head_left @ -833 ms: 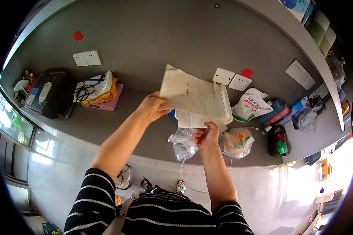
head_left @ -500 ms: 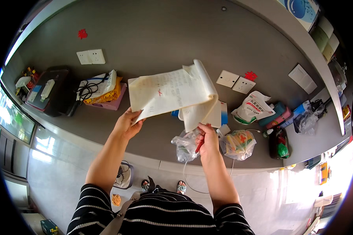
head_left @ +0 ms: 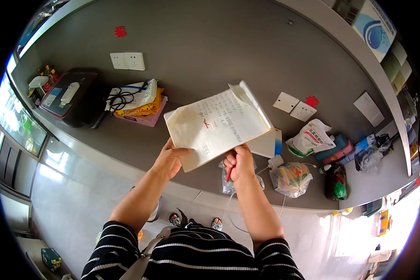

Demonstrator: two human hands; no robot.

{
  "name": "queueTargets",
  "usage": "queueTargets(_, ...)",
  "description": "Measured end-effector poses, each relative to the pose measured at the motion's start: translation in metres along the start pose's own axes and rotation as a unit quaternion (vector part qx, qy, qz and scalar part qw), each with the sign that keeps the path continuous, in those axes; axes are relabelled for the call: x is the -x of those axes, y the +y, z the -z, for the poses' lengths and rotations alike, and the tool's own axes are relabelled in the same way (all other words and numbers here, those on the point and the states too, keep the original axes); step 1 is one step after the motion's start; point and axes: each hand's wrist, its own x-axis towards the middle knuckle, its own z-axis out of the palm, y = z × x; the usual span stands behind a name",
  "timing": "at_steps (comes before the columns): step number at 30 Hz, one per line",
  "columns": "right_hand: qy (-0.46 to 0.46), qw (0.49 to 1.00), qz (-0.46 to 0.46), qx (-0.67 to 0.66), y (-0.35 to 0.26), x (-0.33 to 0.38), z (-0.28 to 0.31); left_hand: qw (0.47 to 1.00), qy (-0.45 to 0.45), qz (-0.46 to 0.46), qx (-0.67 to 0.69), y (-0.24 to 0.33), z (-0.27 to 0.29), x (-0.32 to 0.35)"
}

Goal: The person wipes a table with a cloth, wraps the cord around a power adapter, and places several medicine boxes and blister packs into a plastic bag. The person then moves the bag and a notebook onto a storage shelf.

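Observation:
A notebook with worn cream pages, handwriting and a red mark is held up tilted over the counter. My left hand grips its lower left corner, thumb on the page and fingers underneath. At the lower right edge, my right hand is closed around a red pen, its knuckles against the notebook's underside. The right fingertips are partly hidden, so I cannot tell how firmly they pinch the paper. Below the notebook, a crumpled clear plastic bag shows behind my right hand, and a white box sits partly covered.
Left on the counter stand a black printer and a pink box with papers and a black cable on it. To the right are a white pouch, a bag of colourful packets and a dark bag. A white cable hangs off the front.
The lifted, curled pages have come down flat onto the notebook. My right hand has moved up to its lower edge, and my left thumb now lies over the page. The view has shifted slightly.

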Motion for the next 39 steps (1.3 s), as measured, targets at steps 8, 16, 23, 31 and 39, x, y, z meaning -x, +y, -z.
queueTargets(8, -0.021, 0.993, -0.116, 0.029, 0.023, -0.015, 0.01, 0.983, 0.047, 0.148, 0.1, -0.002, 0.024, 0.005)
queueTargets(16, 0.107, 0.985, -0.12, -0.058, 0.009, 0.02, 0.005, 0.995, 0.077, 0.048, 0.041, 0.01, 0.035, 0.001)
queueTargets(23, 0.052, 0.967, 0.236, 0.082, -0.03, 0.012, 0.004, 0.991, 0.082, 0.104, -0.025, -0.005, 0.017, -0.012)
queueTargets(31, -0.046, 0.752, 0.279, 0.596, -0.016, -0.059, -0.012, 0.986, 0.088, 0.136, -0.039, -0.043, 0.004, -0.017)
queueTargets(39, -0.006, 0.592, 0.201, 0.78, 0.024, -0.086, -0.011, 0.981, 0.142, 0.135, -0.007, -0.044, -0.003, -0.02)
